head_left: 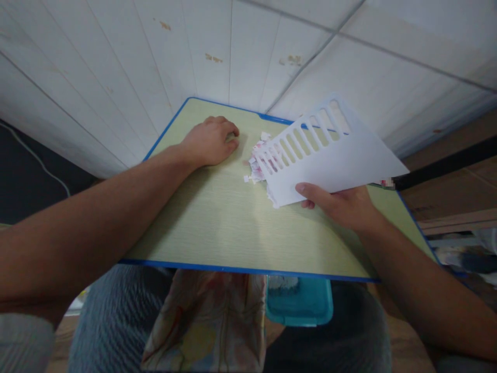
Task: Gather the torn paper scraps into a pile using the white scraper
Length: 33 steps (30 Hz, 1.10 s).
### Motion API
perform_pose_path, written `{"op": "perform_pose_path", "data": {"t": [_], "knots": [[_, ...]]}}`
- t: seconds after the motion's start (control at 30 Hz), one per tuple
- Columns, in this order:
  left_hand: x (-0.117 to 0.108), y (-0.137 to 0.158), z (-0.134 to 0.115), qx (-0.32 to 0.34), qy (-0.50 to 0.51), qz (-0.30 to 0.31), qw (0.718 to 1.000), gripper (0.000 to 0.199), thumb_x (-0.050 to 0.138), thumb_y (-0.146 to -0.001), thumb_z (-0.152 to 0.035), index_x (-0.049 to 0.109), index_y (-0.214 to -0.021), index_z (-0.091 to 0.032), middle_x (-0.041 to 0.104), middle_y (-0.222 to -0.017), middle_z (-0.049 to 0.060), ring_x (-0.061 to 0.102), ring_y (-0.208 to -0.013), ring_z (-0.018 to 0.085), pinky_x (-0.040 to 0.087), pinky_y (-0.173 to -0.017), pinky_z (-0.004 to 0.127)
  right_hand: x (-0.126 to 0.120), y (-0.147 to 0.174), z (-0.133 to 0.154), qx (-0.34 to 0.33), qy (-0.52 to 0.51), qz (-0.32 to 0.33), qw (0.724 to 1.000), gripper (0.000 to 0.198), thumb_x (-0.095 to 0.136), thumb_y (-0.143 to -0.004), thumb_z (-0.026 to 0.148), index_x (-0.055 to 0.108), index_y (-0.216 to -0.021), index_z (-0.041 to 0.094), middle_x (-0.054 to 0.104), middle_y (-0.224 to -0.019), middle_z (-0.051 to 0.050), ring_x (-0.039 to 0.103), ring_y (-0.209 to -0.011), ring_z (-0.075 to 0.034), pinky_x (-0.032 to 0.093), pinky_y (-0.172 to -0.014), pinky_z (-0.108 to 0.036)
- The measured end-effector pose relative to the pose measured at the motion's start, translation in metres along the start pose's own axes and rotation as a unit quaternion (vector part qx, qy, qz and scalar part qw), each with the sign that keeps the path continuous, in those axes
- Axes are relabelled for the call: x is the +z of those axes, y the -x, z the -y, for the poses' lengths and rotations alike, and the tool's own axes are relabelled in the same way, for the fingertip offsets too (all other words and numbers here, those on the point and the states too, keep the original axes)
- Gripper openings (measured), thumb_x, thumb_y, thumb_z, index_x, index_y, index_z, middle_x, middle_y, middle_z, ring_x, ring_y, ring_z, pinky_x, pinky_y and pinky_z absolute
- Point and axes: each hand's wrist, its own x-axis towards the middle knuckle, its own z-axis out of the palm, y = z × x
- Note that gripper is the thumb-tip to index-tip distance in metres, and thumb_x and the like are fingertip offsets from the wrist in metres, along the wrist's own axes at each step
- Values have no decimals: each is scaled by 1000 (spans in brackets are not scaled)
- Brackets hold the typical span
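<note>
My right hand (334, 202) grips the lower edge of a white paper sheet (322, 171), thumb on top and fingers underneath. The sheet is tilted above the table, and a row of long rounded slots is cut through it. A small pile of paper scraps (256, 165), white with pinkish marks, lies by the sheet's left end and shows partly through the slots. On the table left of this pile rests my left hand (212, 141). Its fingers are loosely curled, with a gap between thumb and forefinger and nothing visible in it.
The small pale green table (217, 223) has a blue rim and stands against a white panelled wall (209, 31). Below its front edge are a teal plastic container (310, 303) and a patterned cloth (209, 326). A dark bar (446, 165) and cardboard (438, 197) are at the right.
</note>
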Motion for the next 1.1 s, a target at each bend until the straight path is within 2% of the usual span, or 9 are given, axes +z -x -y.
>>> {"op": "perform_pose_path", "data": {"t": [0.1,0.2,0.3,0.5,0.63,0.73,0.9,1.03,1.1], "knots": [[1,-1,3,6,17,-5,1000,44,57,-105,-41,80,-139,-25,75,-152,12,63,-147,38,50,-132,61,-3,1,1,16,-28,47,998,36,91,-89,46,70,-65,27,73,-61,-4,68,-56,-23,61,-55,-38],[2,-1,4,6,31,-4,999,47,54,-107,-45,79,-142,-26,75,-151,9,59,-147,35,48,-133,62,-7,2,5,42,-58,115,991,29,93,-85,42,73,-72,26,74,-62,-3,69,-53,-22,58,-48,-33],[1,-1,4,4,21,-3,1000,51,51,-109,-45,77,-146,-22,73,-154,9,58,-146,31,47,-135,60,-10,2,10,51,-79,149,984,26,93,-83,38,73,-74,26,74,-63,-2,70,-53,-21,59,-47,-32],[0,0,2,6,14,-7,1000,44,54,-107,-44,80,-139,-28,75,-154,10,64,-147,37,52,-132,60,-12,3,15,74,-104,204,971,26,94,-81,39,73,-80,25,75,-66,-2,71,-53,-21,59,-45,-31],[0,0,2,5,2,2,1000,49,51,-109,-42,77,-145,-19,72,-158,13,62,-149,34,50,-135,58,-12,1,13,57,-115,187,974,26,93,-85,39,73,-78,24,73,-62,-1,71,-52,-21,60,-47,-31],[1,-2,4,2,6,2,1000,47,54,-108,-43,79,-143,-23,74,-155,8,62,-149,33,48,-135,58,-12,-1,11,46,-117,161,979,26,92,-87,37,72,-78,25,71,-60,0,69,-51,-20,59,-47,-30],[2,-3,6,4,33,-7,999,40,58,-107,-44,81,-137,-32,77,-150,7,62,-149,38,49,-133,62,-11,1,13,67,-115,203,970,25,93,-85,37,74,-78,23,75,-64,-1,72,-54,-20,60,-48,-28],[-1,0,2,7,19,-1,1000,45,55,-109,-43,79,-141,-22,74,-155,11,61,-147,35,48,-134,61,-11,6,14,78,-115,224,965,28,95,-85,41,75,-76,24,78,-67,-2,73,-54,-20,63,-48,-28],[-1,0,1,0,18,3,1000,51,52,-111,-50,77,-144,-19,74,-155,9,57,-147,32,45,-136,57,-11,8,14,81,-121,240,960,29,97,-84,43,77,-77,23,79,-67,-2,74,-53,-20,63,-47,-28]]}}
